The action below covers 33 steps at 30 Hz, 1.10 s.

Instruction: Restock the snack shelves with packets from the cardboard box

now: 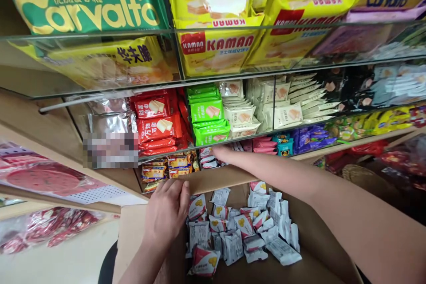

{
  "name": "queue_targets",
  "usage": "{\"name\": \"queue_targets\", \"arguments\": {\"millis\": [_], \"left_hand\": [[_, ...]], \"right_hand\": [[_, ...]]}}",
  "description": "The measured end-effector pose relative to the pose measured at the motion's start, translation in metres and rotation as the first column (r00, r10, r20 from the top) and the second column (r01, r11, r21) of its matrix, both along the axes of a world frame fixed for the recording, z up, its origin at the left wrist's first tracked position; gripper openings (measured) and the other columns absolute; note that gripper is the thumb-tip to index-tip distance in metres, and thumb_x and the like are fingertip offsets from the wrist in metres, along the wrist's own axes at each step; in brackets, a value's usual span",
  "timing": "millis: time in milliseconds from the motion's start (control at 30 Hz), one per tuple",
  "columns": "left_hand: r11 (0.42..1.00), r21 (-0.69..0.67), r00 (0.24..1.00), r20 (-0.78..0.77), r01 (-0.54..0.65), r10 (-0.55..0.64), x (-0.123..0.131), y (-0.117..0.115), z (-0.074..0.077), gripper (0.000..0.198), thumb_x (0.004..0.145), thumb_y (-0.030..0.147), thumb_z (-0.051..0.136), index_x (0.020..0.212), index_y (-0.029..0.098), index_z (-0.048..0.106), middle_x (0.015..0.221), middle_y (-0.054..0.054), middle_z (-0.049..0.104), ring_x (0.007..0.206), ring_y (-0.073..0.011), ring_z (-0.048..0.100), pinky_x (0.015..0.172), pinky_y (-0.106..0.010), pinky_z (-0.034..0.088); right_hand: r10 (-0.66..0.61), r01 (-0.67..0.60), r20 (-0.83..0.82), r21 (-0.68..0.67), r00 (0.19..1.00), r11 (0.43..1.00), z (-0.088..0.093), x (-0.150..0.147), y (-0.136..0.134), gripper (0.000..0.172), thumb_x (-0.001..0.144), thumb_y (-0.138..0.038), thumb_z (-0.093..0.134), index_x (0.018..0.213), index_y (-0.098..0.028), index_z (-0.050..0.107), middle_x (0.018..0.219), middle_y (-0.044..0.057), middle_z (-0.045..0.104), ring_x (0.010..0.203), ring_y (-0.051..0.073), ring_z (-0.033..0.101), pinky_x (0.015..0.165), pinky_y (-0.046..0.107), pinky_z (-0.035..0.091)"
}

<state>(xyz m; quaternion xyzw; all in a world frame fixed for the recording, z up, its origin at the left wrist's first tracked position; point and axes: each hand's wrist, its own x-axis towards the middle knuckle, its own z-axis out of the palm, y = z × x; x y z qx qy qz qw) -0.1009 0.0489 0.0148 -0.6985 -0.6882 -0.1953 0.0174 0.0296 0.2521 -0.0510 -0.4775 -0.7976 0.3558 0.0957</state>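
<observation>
My left hand [168,208] is closed over the near-left edge of an open cardboard box [219,178], its fingers bent across the flap. Inside the box lie many loose small snack packets [244,224], white and pink with a yellow picture, some face down. My right arm stretches over the box, and my right hand [220,153] reaches into a low shelf compartment among similar white packets [208,159]. The shelf's glass front and the dark compartment hide most of its fingers, so whether it holds a packet cannot be made out.
Left of that compartment sit orange-yellow packets [181,164]. The glass-fronted shelf above holds red packets [158,120], green packets [209,115] and cream packets [241,115]. Higher up stand yellow wafer bags [216,49] and a green bag [89,0]. A wooden shelf side [66,151] borders the left.
</observation>
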Motion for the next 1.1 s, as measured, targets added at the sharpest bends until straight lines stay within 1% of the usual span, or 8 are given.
{"name": "queue_targets", "arguments": {"millis": [267, 533, 600, 733, 867, 1000, 1067, 1100], "left_hand": [[1.000, -0.021, 0.999, 0.043, 0.006, -0.005, -0.004, 0.003, -0.003, 0.025, 0.087, 0.034, 0.036, 0.074, 0.022, 0.054, 0.075, -0.002, 0.060, 0.076, -0.0200, 0.052, 0.069, -0.033, 0.038], [0.999, -0.034, 1.000, 0.001, -0.021, 0.021, -0.003, 0.004, -0.002, 0.027, 0.087, 0.036, 0.034, 0.075, 0.023, 0.054, 0.076, -0.002, 0.062, 0.077, -0.0211, 0.054, 0.071, -0.034, 0.039], [0.999, -0.045, 1.000, -0.009, -0.023, 0.023, -0.003, 0.003, -0.001, 0.027, 0.087, 0.036, 0.034, 0.075, 0.023, 0.054, 0.076, -0.002, 0.062, 0.078, -0.0211, 0.054, 0.072, -0.034, 0.039], [0.998, -0.042, 0.999, -0.030, -0.036, 0.035, -0.004, 0.003, 0.001, 0.028, 0.087, 0.036, 0.033, 0.073, 0.023, 0.053, 0.076, -0.002, 0.062, 0.078, -0.0210, 0.055, 0.071, -0.033, 0.039], [0.998, -0.042, 0.998, -0.051, -0.040, 0.038, -0.003, 0.004, 0.002, 0.029, 0.087, 0.038, 0.033, 0.072, 0.023, 0.053, 0.076, -0.002, 0.063, 0.078, -0.0209, 0.056, 0.071, -0.032, 0.039], [0.999, -0.033, 0.997, -0.069, -0.039, 0.037, -0.002, 0.003, 0.004, 0.030, 0.087, 0.037, 0.033, 0.071, 0.023, 0.053, 0.074, -0.002, 0.063, 0.077, -0.0198, 0.057, 0.070, -0.030, 0.039], [0.999, -0.017, 0.996, -0.081, -0.040, 0.038, 0.000, 0.002, 0.005, 0.029, 0.087, 0.037, 0.034, 0.071, 0.022, 0.053, 0.074, -0.002, 0.063, 0.076, -0.0194, 0.057, 0.069, -0.030, 0.039], [0.999, -0.011, 0.996, -0.084, -0.041, 0.040, 0.001, 0.002, 0.005, 0.029, 0.087, 0.036, 0.034, 0.072, 0.022, 0.054, 0.074, -0.002, 0.063, 0.076, -0.0192, 0.057, 0.069, -0.030, 0.039]], "right_hand": [[0.037, -0.041, 0.075, 0.046, 0.996, 0.998, -0.006, -0.007, -0.004, 0.031, 0.088, -0.032, 0.037, 0.110, -0.023, 0.058, 0.114, 0.007, 0.060, 0.107, 0.022, 0.054, 0.093, 0.040, 0.041], [0.200, -0.216, 0.223, 0.051, 0.954, 0.975, 0.010, -0.005, -0.008, 0.043, 0.088, -0.015, 0.039, 0.130, -0.024, 0.041, 0.136, 0.006, 0.042, 0.123, 0.020, 0.040, 0.103, 0.040, 0.030], [0.210, -0.229, 0.271, 0.039, 0.939, 0.973, 0.014, -0.006, -0.009, 0.043, 0.086, -0.016, 0.045, 0.129, -0.021, 0.042, 0.136, 0.009, 0.040, 0.122, 0.022, 0.040, 0.102, 0.039, 0.032], [0.191, -0.205, 0.374, -0.004, 0.907, 0.979, 0.024, -0.007, -0.009, 0.032, 0.085, -0.026, 0.053, 0.115, -0.015, 0.053, 0.120, 0.011, 0.054, 0.105, 0.021, 0.054, 0.090, 0.041, 0.044], [0.173, -0.185, 0.416, -0.012, 0.893, 0.983, 0.041, 0.003, -0.013, 0.029, 0.084, -0.028, 0.054, 0.109, -0.012, 0.056, 0.112, 0.011, 0.058, 0.099, 0.020, 0.057, 0.084, 0.038, 0.047], [0.216, -0.244, 0.347, 0.040, 0.913, 0.969, 0.072, 0.034, -0.036, 0.046, 0.075, -0.032, 0.061, 0.115, -0.011, 0.054, 0.116, 0.015, 0.057, 0.104, 0.026, 0.056, 0.084, 0.033, 0.046], [0.248, -0.289, 0.242, 0.148, 0.938, 0.946, 0.088, 0.057, -0.064, 0.048, 0.077, -0.035, 0.058, 0.119, -0.014, 0.052, 0.120, 0.012, 0.055, 0.109, 0.024, 0.052, 0.089, 0.032, 0.042], [0.274, -0.305, 0.147, 0.267, 0.951, 0.914, 0.093, 0.069, -0.083, 0.042, 0.080, -0.033, 0.054, 0.117, -0.014, 0.054, 0.119, 0.011, 0.055, 0.109, 0.023, 0.051, 0.091, 0.033, 0.040]]}}
